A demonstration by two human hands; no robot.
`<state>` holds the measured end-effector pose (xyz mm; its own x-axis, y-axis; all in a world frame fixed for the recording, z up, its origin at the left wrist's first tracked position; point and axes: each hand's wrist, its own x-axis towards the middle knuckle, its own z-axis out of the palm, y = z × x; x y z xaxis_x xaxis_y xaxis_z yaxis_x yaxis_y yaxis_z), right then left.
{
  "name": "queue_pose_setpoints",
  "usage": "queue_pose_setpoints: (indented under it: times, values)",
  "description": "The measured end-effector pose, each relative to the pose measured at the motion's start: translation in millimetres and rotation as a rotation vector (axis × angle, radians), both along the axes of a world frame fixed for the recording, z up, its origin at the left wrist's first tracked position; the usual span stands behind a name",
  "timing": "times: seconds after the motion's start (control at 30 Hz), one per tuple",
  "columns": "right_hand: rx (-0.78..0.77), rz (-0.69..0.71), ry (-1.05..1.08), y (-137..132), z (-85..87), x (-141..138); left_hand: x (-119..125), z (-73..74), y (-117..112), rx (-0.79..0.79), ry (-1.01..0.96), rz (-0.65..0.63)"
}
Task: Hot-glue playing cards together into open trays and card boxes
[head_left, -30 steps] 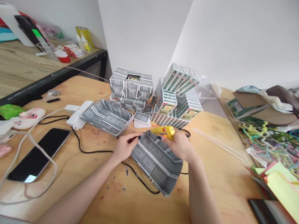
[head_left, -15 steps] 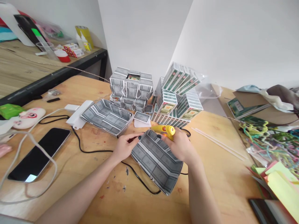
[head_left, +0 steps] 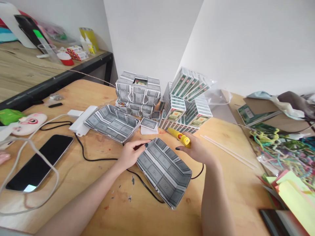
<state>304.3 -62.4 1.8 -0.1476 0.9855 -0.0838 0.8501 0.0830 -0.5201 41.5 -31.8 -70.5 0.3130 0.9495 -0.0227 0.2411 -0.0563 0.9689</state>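
Observation:
My left hand (head_left: pixel 131 153) pinches the near-left corner of a grey patterned tray made of playing cards (head_left: pixel 164 170), which lies on the wooden table (head_left: pixel 103 196). My right hand (head_left: pixel 197 151) is closed around a yellow glue gun (head_left: pixel 179 137), held just right of the tray's far end, nozzle pointing up-left. The gun's black cord (head_left: pixel 103 160) runs under the tray and off to the left.
A second card tray (head_left: pixel 112 123), a stacked card box (head_left: pixel 137 91) and piles of green card packs (head_left: pixel 187 105) stand behind. A phone (head_left: pixel 39 162), white cables and a white adapter (head_left: pixel 80 124) lie left. Glue sticks (head_left: pixel 228 150), pipe cleaners (head_left: pixel 283 147) and coloured paper (head_left: pixel 295 193) lie right.
My right hand has drawn the glue gun away from the tray's far rim toward the right. The tray has settled slightly. My left hand keeps its grip.

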Motion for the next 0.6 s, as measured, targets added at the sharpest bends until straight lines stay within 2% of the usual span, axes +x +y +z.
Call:
queue_pose_setpoints:
  times: [0.1,0.27,0.37,0.5,0.6]
  values:
    - [-0.041,0.073,-0.067,-1,-2.0,11,-2,-2.5,1,-0.007,0.007,-0.021]
    - [-0.137,-0.020,-0.262,-2,-11.8,22,-3,-4.8,3,-0.018,0.003,-0.037]
    - [-0.196,-0.050,-0.246,-1,-17.9,27,-4,-5.4,4,-0.016,0.002,-0.032]
    - [-0.189,-0.179,-0.209,-1,-19.2,31,-4,-4.9,5,-0.010,0.005,-0.032]
    - [-0.093,-0.304,-0.182,-3,-12.0,28,-4,-3.0,5,-0.018,0.010,-0.032]
